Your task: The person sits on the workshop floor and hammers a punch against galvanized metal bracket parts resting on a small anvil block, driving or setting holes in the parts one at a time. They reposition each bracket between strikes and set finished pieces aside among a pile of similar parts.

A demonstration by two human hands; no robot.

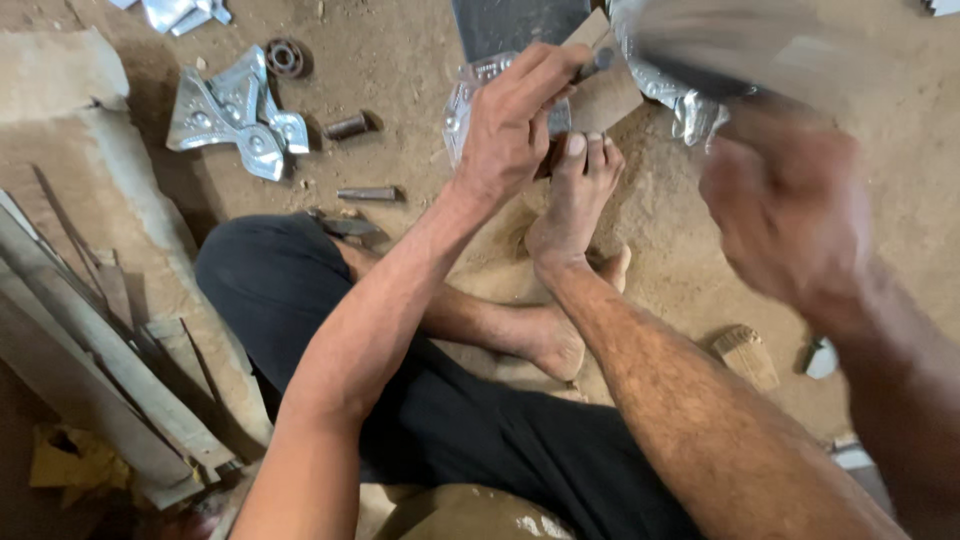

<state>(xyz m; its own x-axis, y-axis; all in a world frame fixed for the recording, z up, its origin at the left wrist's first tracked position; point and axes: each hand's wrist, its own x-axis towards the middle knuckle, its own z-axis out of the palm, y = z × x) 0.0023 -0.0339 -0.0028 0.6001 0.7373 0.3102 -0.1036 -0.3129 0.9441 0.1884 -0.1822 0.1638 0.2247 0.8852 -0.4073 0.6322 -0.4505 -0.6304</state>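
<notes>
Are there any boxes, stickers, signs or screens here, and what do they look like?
None show: only embossed silver metal sheets, small metal rods and grey strips on the dirt floor.

Bare arms, bare feet, dark trousers (300, 300); no sleeves, gloves or rings showing.

**Free room and obstructions, dirt floor work spot**

- Left hand (515, 120): pinches a short dark metal punch (592, 66) onto a thin embossed silver metal sheet (470, 100); a bare foot (575, 190) presses just below, closing that side.
- Right hand (790, 215): raised and blurred, with a blurred grey tool (730, 45) above the sheet.
- Left floor: stamped silver metal cut-outs (235, 115), small dark steel cylinders (365, 193), leaning grey planks (90, 340).
- Open passage: bare sandy floor (400, 50) between cut-outs and sheet.
</notes>
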